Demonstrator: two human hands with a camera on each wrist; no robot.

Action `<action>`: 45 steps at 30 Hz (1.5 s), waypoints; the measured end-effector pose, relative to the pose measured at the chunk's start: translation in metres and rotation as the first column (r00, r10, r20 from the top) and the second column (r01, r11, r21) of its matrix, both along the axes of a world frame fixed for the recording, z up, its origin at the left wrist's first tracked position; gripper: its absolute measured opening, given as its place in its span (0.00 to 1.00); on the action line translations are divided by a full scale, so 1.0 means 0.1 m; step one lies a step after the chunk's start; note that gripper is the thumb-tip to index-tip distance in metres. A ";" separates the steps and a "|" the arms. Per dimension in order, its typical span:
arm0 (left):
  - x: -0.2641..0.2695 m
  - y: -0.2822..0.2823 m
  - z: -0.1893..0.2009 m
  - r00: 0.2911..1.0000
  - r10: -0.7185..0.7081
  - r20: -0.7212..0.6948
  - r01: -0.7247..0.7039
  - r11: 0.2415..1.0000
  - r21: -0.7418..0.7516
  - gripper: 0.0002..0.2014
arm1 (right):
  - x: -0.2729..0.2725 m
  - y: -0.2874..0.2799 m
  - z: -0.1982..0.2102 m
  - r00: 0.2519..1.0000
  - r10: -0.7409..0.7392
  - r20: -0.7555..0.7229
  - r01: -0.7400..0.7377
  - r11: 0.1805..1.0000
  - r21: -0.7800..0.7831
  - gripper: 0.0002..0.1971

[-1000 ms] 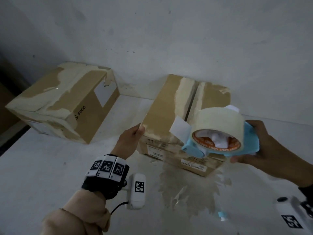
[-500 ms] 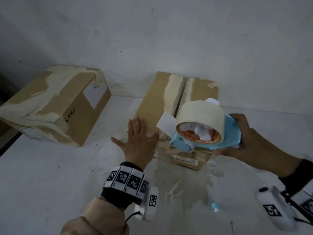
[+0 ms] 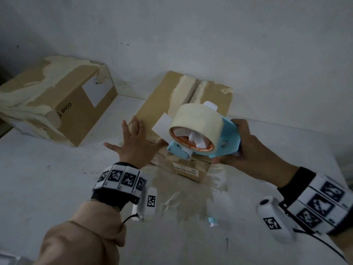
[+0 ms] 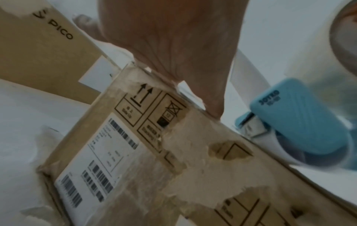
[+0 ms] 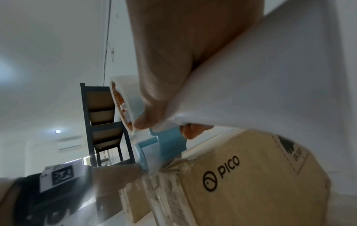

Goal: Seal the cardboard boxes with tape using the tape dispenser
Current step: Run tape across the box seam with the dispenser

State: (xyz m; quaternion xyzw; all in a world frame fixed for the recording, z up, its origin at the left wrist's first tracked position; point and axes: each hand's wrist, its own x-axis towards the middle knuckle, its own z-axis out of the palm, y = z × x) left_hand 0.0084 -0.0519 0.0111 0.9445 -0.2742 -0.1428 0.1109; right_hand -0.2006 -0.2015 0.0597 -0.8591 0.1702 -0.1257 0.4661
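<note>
A brown cardboard box (image 3: 158, 96) stands in the middle against the wall, its top flaps streaked with old tape along the seam. My left hand (image 3: 133, 142) lies flat with spread fingers on the near left part of its top; in the left wrist view the palm (image 4: 173, 45) presses the box's top edge above the labelled side (image 4: 119, 152). My right hand (image 3: 242, 144) grips the blue tape dispenser (image 3: 227, 138) with its cream tape roll (image 3: 196, 119), held above the box's near right corner. A loose tape end (image 3: 162, 125) sticks out to the left.
A second, larger PICO box (image 3: 57, 104), heavily patched with tape, sits at the left by the wall. Tape residue (image 3: 191, 197) stains the white table in front of the middle box, and a small blue-and-white piece (image 3: 213, 221) lies there. A dark metal shelf (image 5: 104, 122) shows in the right wrist view.
My left hand let go of the box's near left corner and now lies flat and spread on its top. The dispenser in my right hand came lower and closer to the box.
</note>
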 end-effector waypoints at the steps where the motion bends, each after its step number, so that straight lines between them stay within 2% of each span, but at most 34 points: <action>1: 0.01 0.01 -0.01 1.000 -0.004 -0.002 0.004 1.000 -0.007 0.48 | -0.06 -0.02 -0.01 1.000 0.000 0.006 0.000 1.000 0.003 0.32; 5: 0.01 0.00 -0.03 1.000 -0.004 -0.006 0.004 0.999 -0.032 0.51 | -0.41 -0.13 -0.03 0.998 -0.060 0.020 0.059 0.997 0.044 0.35; 8: 0.01 0.00 -0.04 1.000 0.008 -0.004 -0.008 0.998 -0.058 0.51 | -0.63 -0.17 -0.02 0.996 -0.091 0.010 0.091 0.995 0.029 0.42; 10: 0.01 0.00 -0.04 1.000 0.008 -0.004 -0.008 0.998 -0.063 0.51 | -0.74 -0.20 -0.03 0.994 -0.110 0.003 0.110 0.993 0.031 0.44; 14: 0.00 -0.01 -0.06 1.000 0.012 0.012 -0.011 0.998 -0.060 0.51 | -0.88 -0.25 -0.12 0.991 -0.133 0.017 0.132 0.989 0.073 0.36; 17: 0.00 -0.02 -0.04 1.000 0.027 0.002 -0.027 0.998 -0.050 0.50 | -0.91 -0.26 -0.18 0.991 -0.134 0.028 0.132 0.989 0.071 0.34; 20: -0.15 -0.09 0.02 0.999 0.011 0.051 -0.011 1.000 0.003 0.43 | -0.90 -0.26 -0.21 0.991 -0.126 0.035 0.123 0.989 0.078 0.34; 22: -0.41 -0.20 0.02 0.993 -0.072 0.090 0.071 0.997 0.007 0.38 | -0.90 -0.26 -0.22 0.993 -0.115 0.041 0.111 0.990 0.083 0.34; 24: -0.69 -0.30 -0.02 0.988 -0.129 0.083 0.129 0.992 0.002 0.40 | -0.89 -0.24 -0.22 0.992 -0.113 0.049 0.109 0.990 0.085 0.34; 26: -0.81 -0.34 -0.05 0.991 -0.117 0.060 0.117 0.993 -0.004 0.44 | -0.90 -0.23 -0.23 0.992 -0.118 0.052 0.113 0.989 0.096 0.34; 39: -0.78 -0.29 -0.05 0.994 -0.104 0.045 0.103 0.995 0.017 0.46 | -0.99 -0.22 -0.40 0.979 -0.119 0.166 0.101 0.989 0.109 0.33; 45: -0.78 -0.29 -0.03 0.995 -0.099 0.029 0.098 0.995 0.033 0.46 | -1.02 -0.16 -0.47 0.967 -0.161 0.197 0.125 0.975 0.186 0.31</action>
